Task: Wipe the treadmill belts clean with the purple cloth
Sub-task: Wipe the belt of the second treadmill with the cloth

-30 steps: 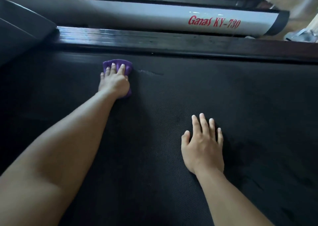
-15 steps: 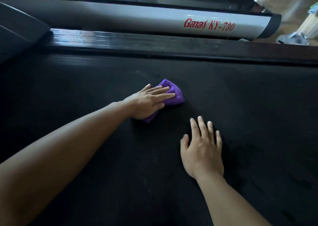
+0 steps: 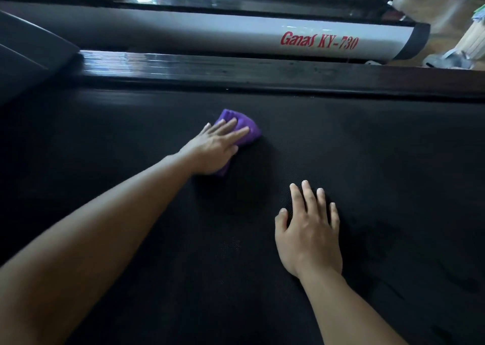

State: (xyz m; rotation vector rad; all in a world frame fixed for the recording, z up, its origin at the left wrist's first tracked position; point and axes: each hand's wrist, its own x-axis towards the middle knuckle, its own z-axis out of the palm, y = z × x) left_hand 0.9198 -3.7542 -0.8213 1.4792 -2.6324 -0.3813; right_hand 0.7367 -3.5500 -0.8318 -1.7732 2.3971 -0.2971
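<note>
The black treadmill belt (image 3: 367, 161) fills most of the view. A folded purple cloth (image 3: 249, 129) lies on the belt at centre. My left hand (image 3: 215, 148) presses flat on the cloth with straight fingers, covering most of it. Nearer and to the right, my right hand (image 3: 309, 234) rests palm down on the bare belt with its fingers spread, holding nothing.
A glossy black side rail (image 3: 236, 69) borders the belt's far edge. Beyond it lies a grey rail (image 3: 183, 32) of a neighbouring treadmill with red lettering. A dark motor cover (image 3: 29, 56) rises at the left. Floor clutter (image 3: 456, 43) shows at the top right.
My left hand swept the cloth from the belt's far left toward the centre, then shifted slightly back to the left and farther. My right hand stayed planted.
</note>
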